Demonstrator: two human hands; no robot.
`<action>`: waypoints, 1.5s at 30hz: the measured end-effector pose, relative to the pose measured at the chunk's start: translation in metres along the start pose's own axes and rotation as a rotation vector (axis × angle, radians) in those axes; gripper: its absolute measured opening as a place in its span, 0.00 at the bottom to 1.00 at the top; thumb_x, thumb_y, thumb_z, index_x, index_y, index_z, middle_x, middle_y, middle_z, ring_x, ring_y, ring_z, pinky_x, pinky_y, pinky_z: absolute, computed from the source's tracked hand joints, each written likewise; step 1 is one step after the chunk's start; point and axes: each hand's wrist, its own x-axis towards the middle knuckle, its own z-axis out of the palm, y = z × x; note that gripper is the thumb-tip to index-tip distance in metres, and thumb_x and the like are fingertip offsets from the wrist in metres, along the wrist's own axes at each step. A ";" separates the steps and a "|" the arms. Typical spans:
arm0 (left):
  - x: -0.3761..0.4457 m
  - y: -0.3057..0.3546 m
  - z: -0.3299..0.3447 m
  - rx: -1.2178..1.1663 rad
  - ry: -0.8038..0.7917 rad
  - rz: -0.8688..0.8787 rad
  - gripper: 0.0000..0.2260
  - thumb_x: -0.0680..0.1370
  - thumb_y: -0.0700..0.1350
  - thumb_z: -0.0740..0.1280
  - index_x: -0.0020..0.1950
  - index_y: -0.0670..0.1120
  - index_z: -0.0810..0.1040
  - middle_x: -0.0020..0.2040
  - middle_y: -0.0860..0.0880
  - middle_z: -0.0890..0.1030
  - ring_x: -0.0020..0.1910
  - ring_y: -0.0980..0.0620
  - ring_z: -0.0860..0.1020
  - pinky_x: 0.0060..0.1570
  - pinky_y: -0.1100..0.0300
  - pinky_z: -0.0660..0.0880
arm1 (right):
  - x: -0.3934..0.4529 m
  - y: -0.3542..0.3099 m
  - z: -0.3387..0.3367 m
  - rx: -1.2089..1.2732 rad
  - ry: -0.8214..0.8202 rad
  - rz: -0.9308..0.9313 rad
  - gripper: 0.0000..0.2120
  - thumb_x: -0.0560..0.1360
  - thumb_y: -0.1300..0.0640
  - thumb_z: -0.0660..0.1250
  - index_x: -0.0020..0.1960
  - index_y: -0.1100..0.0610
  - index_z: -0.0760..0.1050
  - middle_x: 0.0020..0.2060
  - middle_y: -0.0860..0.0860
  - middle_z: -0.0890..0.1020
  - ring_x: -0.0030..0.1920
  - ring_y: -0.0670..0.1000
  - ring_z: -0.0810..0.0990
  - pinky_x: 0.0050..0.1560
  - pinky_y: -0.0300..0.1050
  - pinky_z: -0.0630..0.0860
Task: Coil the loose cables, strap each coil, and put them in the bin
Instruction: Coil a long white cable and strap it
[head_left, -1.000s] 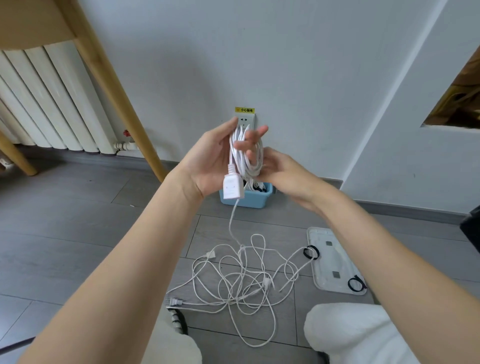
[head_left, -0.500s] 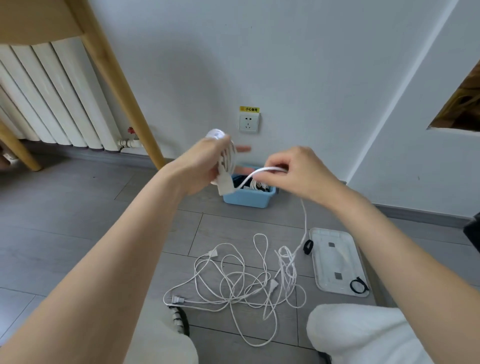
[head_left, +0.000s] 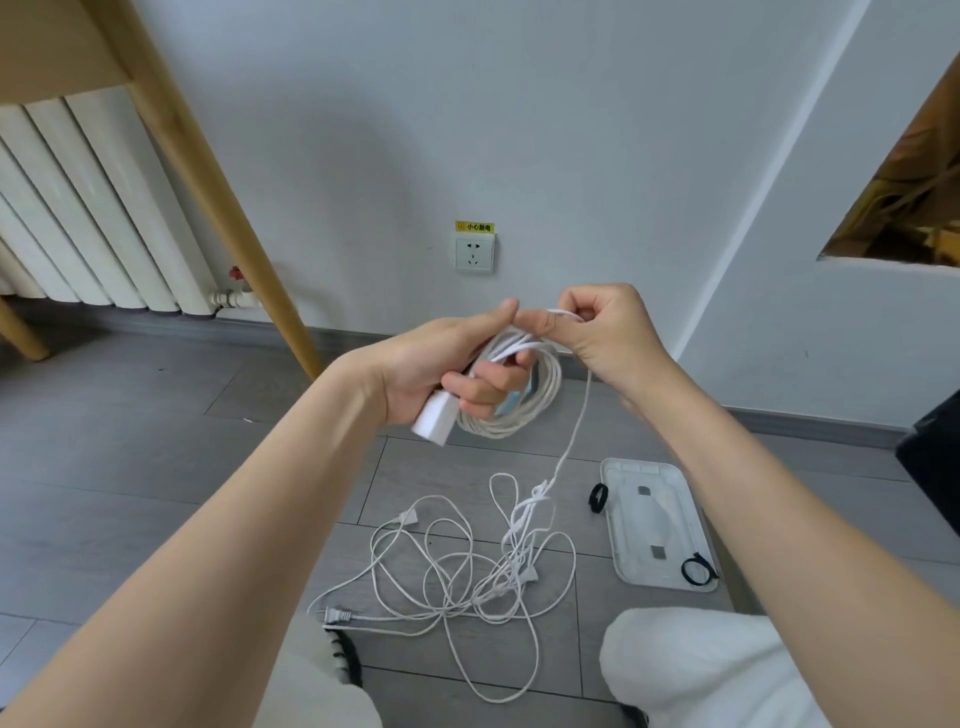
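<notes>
My left hand (head_left: 447, 364) still grips the white round cable coil (head_left: 519, 395), now hanging lower and hiding the bin. My right hand (head_left: 602, 332), moved up beside it, pinches the strand, lifting the loose white floor tangle (head_left: 467, 571) higher.

Yellow label (head_left: 475, 227) "小心触电" on wall above the socket (head_left: 474, 254)

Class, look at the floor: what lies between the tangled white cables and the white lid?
In the head view, one black strap loop lies between the tangled cables and the lid, against its left edge.
</notes>
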 end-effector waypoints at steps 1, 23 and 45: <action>-0.002 0.001 0.001 -0.050 -0.018 0.031 0.18 0.80 0.56 0.49 0.41 0.44 0.66 0.24 0.55 0.63 0.17 0.63 0.55 0.20 0.70 0.63 | 0.001 0.001 0.000 0.056 0.030 0.044 0.23 0.66 0.51 0.74 0.25 0.55 0.61 0.18 0.42 0.60 0.22 0.43 0.56 0.24 0.33 0.56; 0.008 -0.001 -0.023 0.018 0.706 0.078 0.13 0.83 0.51 0.54 0.49 0.42 0.69 0.40 0.46 0.72 0.37 0.52 0.71 0.40 0.62 0.70 | 0.003 -0.009 0.022 -0.325 -0.343 -0.051 0.17 0.70 0.53 0.73 0.27 0.57 0.72 0.19 0.45 0.67 0.23 0.44 0.67 0.27 0.35 0.64; 0.016 0.001 -0.027 -0.362 0.930 0.283 0.12 0.82 0.38 0.52 0.38 0.43 0.64 0.34 0.48 0.67 0.29 0.55 0.65 0.32 0.66 0.64 | 0.001 -0.018 0.013 -0.141 -0.314 -0.014 0.15 0.75 0.54 0.67 0.31 0.58 0.77 0.21 0.48 0.69 0.22 0.45 0.59 0.24 0.34 0.59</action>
